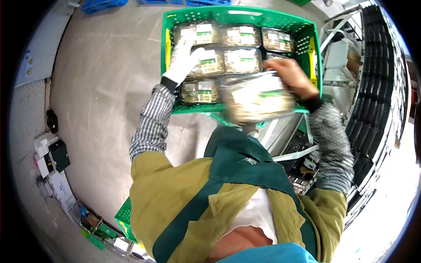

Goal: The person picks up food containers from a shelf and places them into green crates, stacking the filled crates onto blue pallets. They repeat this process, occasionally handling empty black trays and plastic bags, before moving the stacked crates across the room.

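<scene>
A green plastic crate (pixel 241 14) holds rows of clear-topped food packs (pixel 242 60) with white and green labels and pale, stringy contents. My left hand (pixel 182 61), in a white glove, lies over the packs at the crate's left side, fingers stretched out and thumb apart. At the crate's near right, my bare right hand (pixel 293 79) grips the far right edge of a food pack (pixel 258 103). This pack is tilted and smeared by motion, above the near rim. It partly hides the packs below it. The exact kind of food cannot be made out.
Yellow handles (pixel 312 61) sit at both crate ends. Stacks of black trays (pixel 372 87) stand along the right, beside a metal frame with white boxes (pixel 337 65). Blue pallets (pixel 103 5) lie at the far left. Boxes (pixel 61 188) line the left wall.
</scene>
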A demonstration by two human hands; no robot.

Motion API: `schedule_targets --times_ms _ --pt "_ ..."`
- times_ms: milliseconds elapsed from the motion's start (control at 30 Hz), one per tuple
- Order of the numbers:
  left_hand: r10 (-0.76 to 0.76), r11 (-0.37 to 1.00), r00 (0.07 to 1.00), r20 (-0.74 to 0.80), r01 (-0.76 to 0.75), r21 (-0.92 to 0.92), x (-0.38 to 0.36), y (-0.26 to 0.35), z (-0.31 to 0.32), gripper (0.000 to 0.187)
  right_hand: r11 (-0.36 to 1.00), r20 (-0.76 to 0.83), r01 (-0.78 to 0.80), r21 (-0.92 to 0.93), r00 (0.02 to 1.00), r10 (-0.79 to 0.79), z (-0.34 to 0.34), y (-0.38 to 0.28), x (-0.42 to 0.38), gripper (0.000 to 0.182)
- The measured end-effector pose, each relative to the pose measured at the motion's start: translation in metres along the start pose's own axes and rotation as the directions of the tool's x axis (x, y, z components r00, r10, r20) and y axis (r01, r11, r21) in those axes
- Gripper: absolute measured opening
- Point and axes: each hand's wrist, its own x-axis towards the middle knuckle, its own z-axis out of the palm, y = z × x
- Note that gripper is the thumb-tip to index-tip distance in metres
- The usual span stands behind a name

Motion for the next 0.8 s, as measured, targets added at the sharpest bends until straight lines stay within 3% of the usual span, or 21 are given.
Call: schedule_targets --times_ms 67,100,133,167,200,233,300,333,400,433,467,500,567,600,633,667,700,733,767,800 --pt "0.059 0.959 0.995 0.076 -0.036 -0.280 -0.003 0.049 -0.043 0.060 0.945 0.033 0.327 0.028 0.944 -0.328 0.048 0.040 0.045 0.039" --pt "0.169 0.967 0.962 0.213 -0.120 -0.226 -0.008 0.062 -0.048 0.062 0.946 0.076 0.320 -0.052 0.946 -0.316 0.047 0.057 0.056 0.043" --pt "0.342 0.938 0.922 0.182 -0.347 -0.008 -0.022 0.066 -0.045 0.064 0.942 0.121 0.313 -0.123 0.947 -0.299 0.043 0.068 0.061 0.048" --pt "0.288 0.943 0.905 0.313 -0.324 0.069 -0.037 0.069 -0.041 0.067 0.779 0.162 0.364 -0.510 0.930 -0.329 0.020 0.085 0.054 0.064" --pt "0.221 0.938 0.874 0.434 -0.312 0.152 -0.050 0.069 -0.035 0.070 0.674 0.201 0.250 -0.695 0.968 -0.151 -0.004 0.082 0.039 0.074" --pt "0.156 0.955 0.855 0.495 -0.258 0.146 -0.058 0.067 -0.029 0.076 0.552 0.211 0.180 -0.815 0.978 -0.008 -0.019 0.092 0.028 0.073" --pt "0.096 0.973 0.836 0.541 -0.193 0.124 -0.069 0.056 -0.016 0.080 0.538 0.235 0.105 -0.836 0.956 0.178 -0.025 0.135 0.014 0.063" --pt "0.125 0.981 0.848 0.515 -0.184 0.065 -0.074 0.052 -0.013 0.078 0.404 0.319 0.351 -0.845 0.936 -0.145 -0.023 0.174 0.006 0.045" --pt "0.013 0.997 0.809 0.587 -0.058 0.057 -0.066 0.072 -0.023 0.067 0.406 0.267 0.355 -0.842 0.928 -0.259 -0.012 0.183 -0.006 0.024" --pt "0.103 0.995 0.835 0.540 -0.086 -0.056 -0.072 0.052 -0.011 0.057 0.419 0.256 0.353 -0.836 0.928 -0.272 -0.015 0.187 -0.010 0.013" --pt "0.185 0.979 0.854 0.486 -0.118 -0.166 -0.080 0.032 0.002 0.048 0.434 0.247 0.359 -0.826 0.923 -0.295 -0.016 0.176 -0.015 0.012" --pt "0.202 0.978 0.862 0.465 -0.151 -0.144 -0.081 0.034 0.003 0.033 0.452 0.232 0.360 -0.816 0.921 -0.315 -0.016 0.167 -0.019 0.012" --pt "0.171 0.972 0.797 0.580 -0.232 0.032 -0.084 0.043 0.008 0.032 0.509 0.218 0.373 -0.776 0.915 -0.338 -0.015 0.182 -0.019 0.013" --pt "0.168 0.947 0.781 0.602 -0.298 0.122 -0.085 0.056 0.006 0.032 0.518 0.244 0.266 -0.813 0.963 -0.112 -0.014 0.177 -0.018 0.015" --pt "0.272 0.911 0.808 0.523 -0.392 0.132 -0.090 0.051 0.014 0.033 0.590 0.316 0.355 -0.725 0.933 -0.174 -0.011 0.211 -0.007 0.023" --pt "0.325 0.898 0.811 0.487 -0.425 0.110 -0.089 0.060 0.010 0.026 0.745 0.449 0.376 -0.551 0.886 -0.115 -0.008 0.215 0.002 0.029" --pt "0.263 0.907 0.757 0.598 -0.405 0.113 -0.085 0.055 0.014 0.023 0.726 0.460 0.383 -0.571 0.882 -0.103 0.003 0.223 0.013 0.032" --pt "0.369 0.874 0.733 0.571 -0.483 0.057 -0.083 0.049 0.016 0.026 0.739 0.339 0.287 -0.610 0.937 -0.085 0.013 0.210 0.010 0.034" --pt "0.493 0.822 0.690 0.530 -0.569 -0.022 -0.084 0.045 0.021 0.028 0.763 0.290 0.308 -0.568 0.943 -0.165 0.004 0.175 -0.011 0.030" --pt "0.429 0.876 0.564 0.706 -0.450 -0.173 -0.080 0.029 0.022 0.034 0.762 0.170 0.477 -0.438 0.876 -0.451 0.005 0.174 -0.025 0.027"
